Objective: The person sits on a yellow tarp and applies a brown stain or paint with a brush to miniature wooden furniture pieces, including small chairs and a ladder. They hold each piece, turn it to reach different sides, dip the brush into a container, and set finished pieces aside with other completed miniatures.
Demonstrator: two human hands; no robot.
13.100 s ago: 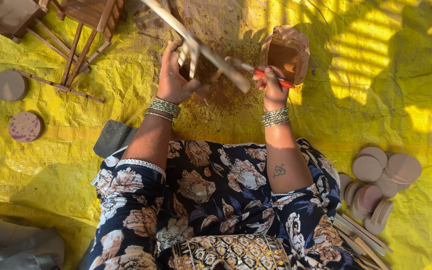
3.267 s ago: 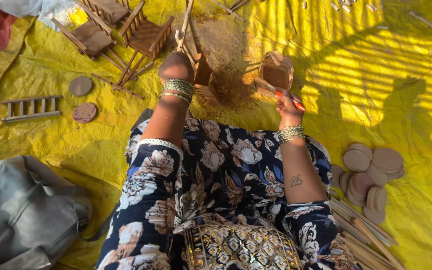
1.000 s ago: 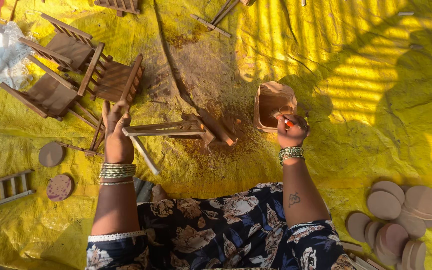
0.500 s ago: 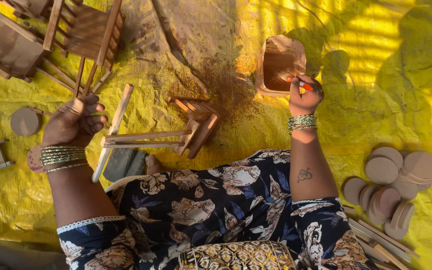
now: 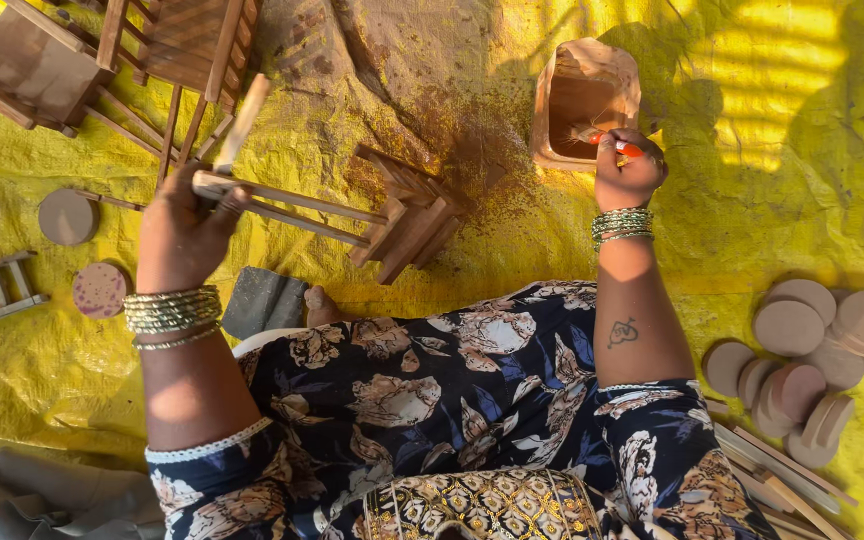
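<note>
Wooden chairs (image 5: 102, 50) are standing at upper left on the yellow sheet (image 5: 802, 150). The left hand (image 5: 184, 232) is gripping the wooden frame (image 5: 352, 215) by its slats, holding it over the sheet. The right hand (image 5: 628, 170) is pinching a red-handled brush (image 5: 607, 140) at the mouth of the brown container (image 5: 587, 100). Wooden discs (image 5: 802, 350) are lying at right.

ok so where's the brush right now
In the head view the brush is upper right, held in the right hand, its bristles at the mouth of the brown container on the yellow sheet.
</note>
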